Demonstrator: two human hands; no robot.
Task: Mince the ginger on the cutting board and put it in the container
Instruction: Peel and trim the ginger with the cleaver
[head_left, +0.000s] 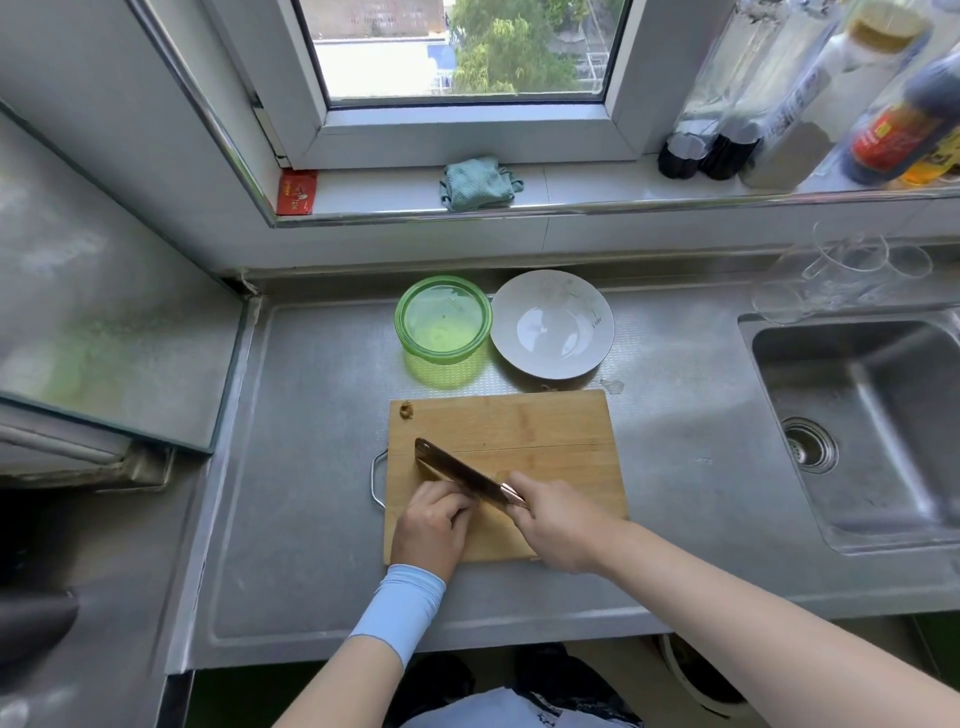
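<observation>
A wooden cutting board (519, 426) lies on the steel counter. My right hand (556, 525) grips the handle of a cleaver (457, 470), whose blade runs edge-down across the board's left part. My left hand (434, 522) sits with curled fingers against the blade's near side; the ginger under it is mostly hidden, with a tan bit (427, 469) showing beside the blade. A small ginger scrap (405, 410) lies at the board's far left corner. A green round container (443, 322) stands behind the board.
A white plate (552, 325) sits right of the green container. The sink (872, 431) is at the right, with clear glassware (852, 265) behind it. Bottles (810, 104) and a green cloth (479, 183) are on the window sill. A stove cover (104, 312) stands at the left.
</observation>
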